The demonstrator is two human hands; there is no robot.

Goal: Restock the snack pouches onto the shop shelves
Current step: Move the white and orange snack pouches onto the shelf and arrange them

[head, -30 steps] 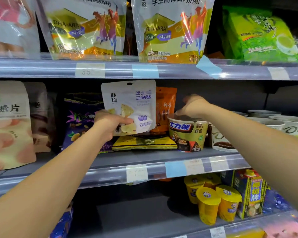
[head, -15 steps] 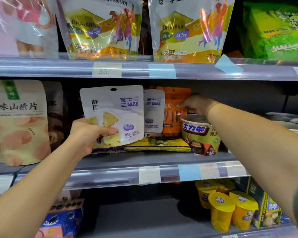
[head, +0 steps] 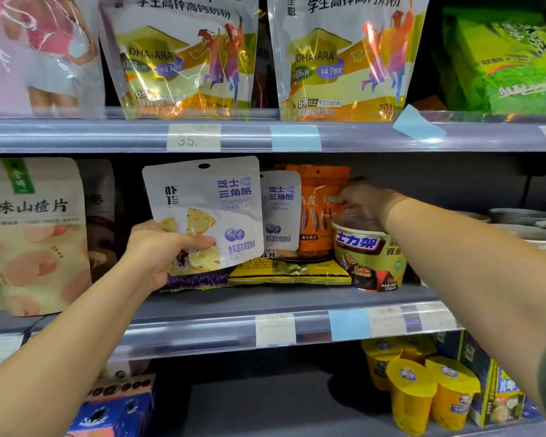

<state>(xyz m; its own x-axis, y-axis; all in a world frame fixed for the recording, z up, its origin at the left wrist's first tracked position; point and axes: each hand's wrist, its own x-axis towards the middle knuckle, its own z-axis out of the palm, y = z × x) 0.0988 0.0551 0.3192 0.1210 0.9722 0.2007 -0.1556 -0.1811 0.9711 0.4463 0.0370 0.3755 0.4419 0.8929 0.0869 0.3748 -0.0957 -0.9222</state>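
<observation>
Left grip (head: 158, 247) holds pouch (head: 208, 197), right grip (head: 366, 200) above tub (head: 369, 257)

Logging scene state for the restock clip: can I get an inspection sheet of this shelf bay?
Surface: middle shelf, grey, price strip in front.
Job's things: cheese pouch held upright; second cheese pouch standing behind; orange pouch beside it.
Clutter: chocolate tub; flat yellow pouch.
Hands: left hand grips the cheese pouch; right hand at the orange pouch, grip unclear.
Cables: nothing seen.
Surroundings: milk powder bags above; yellow cups below.
</observation>
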